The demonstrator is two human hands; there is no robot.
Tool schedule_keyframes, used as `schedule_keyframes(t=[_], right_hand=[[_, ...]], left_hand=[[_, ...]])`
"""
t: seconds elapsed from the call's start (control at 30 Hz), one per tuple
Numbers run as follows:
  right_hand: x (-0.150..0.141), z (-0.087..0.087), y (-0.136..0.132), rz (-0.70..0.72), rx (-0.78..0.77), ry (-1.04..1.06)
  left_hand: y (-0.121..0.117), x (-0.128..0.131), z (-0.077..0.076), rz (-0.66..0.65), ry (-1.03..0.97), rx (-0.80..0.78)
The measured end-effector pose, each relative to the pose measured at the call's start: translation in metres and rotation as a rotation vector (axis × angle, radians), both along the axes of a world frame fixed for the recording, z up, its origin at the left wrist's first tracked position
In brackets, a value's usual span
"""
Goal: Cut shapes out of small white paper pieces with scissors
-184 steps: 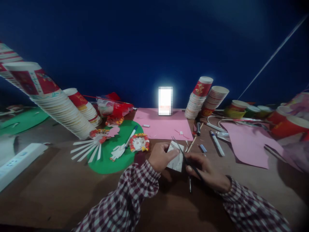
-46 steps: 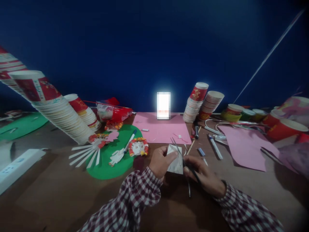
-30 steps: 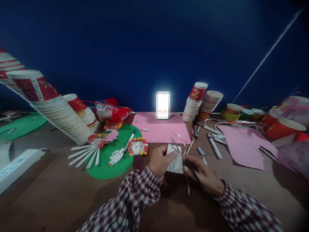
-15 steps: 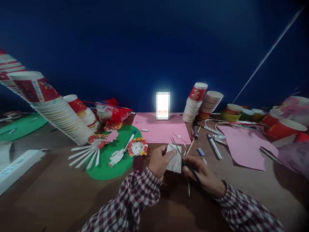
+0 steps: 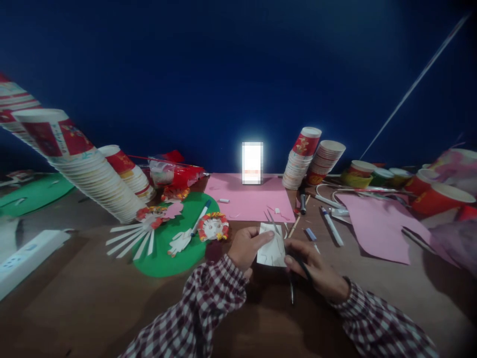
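Paper (image 5: 269,254) pinched by the left hand (image 5: 244,249) has shifted slightly toward the right hand (image 5: 318,274); that one grips scissors (image 5: 276,228) aimed at the far edge of the desk (image 5: 93,303).

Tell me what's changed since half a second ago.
The white paper has turned slightly, its lower right corner shifting rightward. Nothing was picked up or let go: the left hand still holds the paper, the right hand the scissors. The pink sheets and cups stayed put.
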State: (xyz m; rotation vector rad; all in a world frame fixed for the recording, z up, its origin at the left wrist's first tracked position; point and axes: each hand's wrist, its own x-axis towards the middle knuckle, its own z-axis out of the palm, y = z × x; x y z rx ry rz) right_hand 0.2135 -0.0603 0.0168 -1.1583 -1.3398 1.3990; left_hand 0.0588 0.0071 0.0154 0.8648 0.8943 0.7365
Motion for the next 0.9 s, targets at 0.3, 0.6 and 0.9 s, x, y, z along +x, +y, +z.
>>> schedule_keyframes(t=[0.3,0.6,0.9], right_hand=[[0.0034,-0.0012,-0.0003,0.077,-0.088,0.079],[0.002,-0.0029,0.0004,0.103,-0.089,0.081],[0.0046,-0.0097,0.0012,0.063,-0.117,0.119]], left_hand=[[0.0003,0.0003,0.0017,-0.018,-0.079,-0.061],[0.002,-0.0005,0.004,0.024,-0.108,-0.081],[-0.0014,0.0009,0.0036,0.112,0.049,0.159]])
